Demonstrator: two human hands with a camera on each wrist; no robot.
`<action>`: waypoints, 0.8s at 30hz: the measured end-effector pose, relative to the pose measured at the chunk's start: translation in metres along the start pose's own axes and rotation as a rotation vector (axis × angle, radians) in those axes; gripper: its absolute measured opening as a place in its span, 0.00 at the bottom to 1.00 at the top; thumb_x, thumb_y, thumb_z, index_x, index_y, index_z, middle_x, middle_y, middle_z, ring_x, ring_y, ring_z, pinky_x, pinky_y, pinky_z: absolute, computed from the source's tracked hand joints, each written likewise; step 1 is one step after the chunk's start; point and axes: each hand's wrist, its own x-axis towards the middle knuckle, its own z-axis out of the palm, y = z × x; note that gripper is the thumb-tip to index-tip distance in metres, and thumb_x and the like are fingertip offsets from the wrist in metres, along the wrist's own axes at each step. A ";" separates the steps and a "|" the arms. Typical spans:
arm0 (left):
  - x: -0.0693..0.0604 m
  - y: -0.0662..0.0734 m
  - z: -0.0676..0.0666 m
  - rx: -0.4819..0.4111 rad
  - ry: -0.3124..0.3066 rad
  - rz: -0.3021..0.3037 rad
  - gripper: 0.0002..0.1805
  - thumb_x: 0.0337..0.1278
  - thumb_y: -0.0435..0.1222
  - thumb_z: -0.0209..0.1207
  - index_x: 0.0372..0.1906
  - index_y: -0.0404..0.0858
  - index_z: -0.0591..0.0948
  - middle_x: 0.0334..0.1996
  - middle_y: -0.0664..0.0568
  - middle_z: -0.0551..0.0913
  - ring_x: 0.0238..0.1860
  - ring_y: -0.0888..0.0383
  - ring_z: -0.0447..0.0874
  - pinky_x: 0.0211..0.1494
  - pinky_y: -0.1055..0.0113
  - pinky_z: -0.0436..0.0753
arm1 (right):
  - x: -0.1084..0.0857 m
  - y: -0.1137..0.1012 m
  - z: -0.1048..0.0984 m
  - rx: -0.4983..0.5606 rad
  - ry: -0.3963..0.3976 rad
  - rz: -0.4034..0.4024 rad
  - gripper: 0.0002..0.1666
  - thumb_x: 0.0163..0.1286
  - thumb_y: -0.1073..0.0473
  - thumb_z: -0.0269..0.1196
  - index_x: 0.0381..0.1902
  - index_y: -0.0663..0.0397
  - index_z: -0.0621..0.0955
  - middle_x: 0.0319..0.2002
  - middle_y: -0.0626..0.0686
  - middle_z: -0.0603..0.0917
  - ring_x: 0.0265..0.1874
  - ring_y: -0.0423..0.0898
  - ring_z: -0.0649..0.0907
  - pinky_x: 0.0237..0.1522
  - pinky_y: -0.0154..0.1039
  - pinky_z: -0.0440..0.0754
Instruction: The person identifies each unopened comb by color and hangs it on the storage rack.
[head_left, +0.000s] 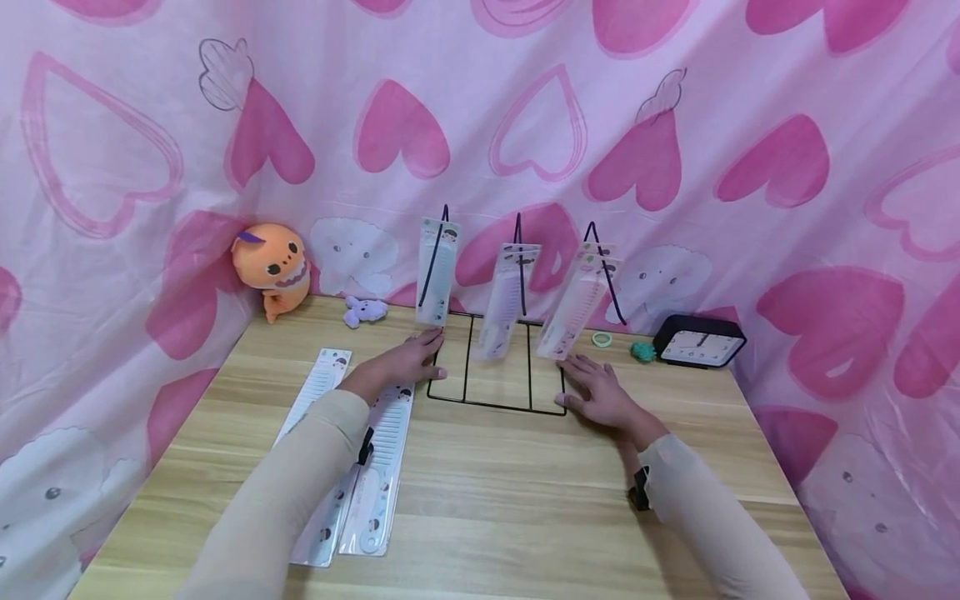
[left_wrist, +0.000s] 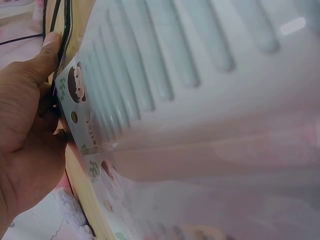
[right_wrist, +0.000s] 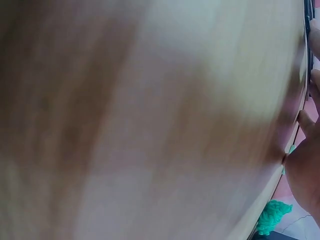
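Note:
A black wire rack (head_left: 467,367) stands on the table with three upward prongs. Packaged combs hang from it: a pale green one (head_left: 437,275) at left, pink packs (head_left: 504,312) in the middle and more pink packs (head_left: 573,312) at right. Against the left side of the rack's base rests my left hand (head_left: 405,360), its fingers extended. My right hand (head_left: 603,396) touches the base's right side, fingers spread and relaxed. Under and beside my left forearm lie two packaged combs, one (head_left: 315,379) partly hidden by the sleeve, the other (head_left: 378,492) nearer; teeth fill the left wrist view.
An orange plush toy (head_left: 273,265) sits at the back left beside a small purple toy (head_left: 365,311). Toward the back right are a light green ring (head_left: 602,339), a green crocheted lump (head_left: 642,351) and a black clock (head_left: 701,342). A pink heart-patterned curtain (head_left: 465,100) borders the table.

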 end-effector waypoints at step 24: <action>-0.021 -0.015 -0.020 0.059 0.029 0.169 0.42 0.87 0.51 0.56 0.90 0.37 0.55 0.90 0.36 0.53 0.90 0.33 0.52 0.91 0.36 0.57 | 0.005 0.000 -0.005 -0.002 -0.105 0.061 0.54 0.80 0.30 0.64 0.91 0.43 0.58 0.91 0.58 0.53 0.91 0.66 0.47 0.87 0.77 0.34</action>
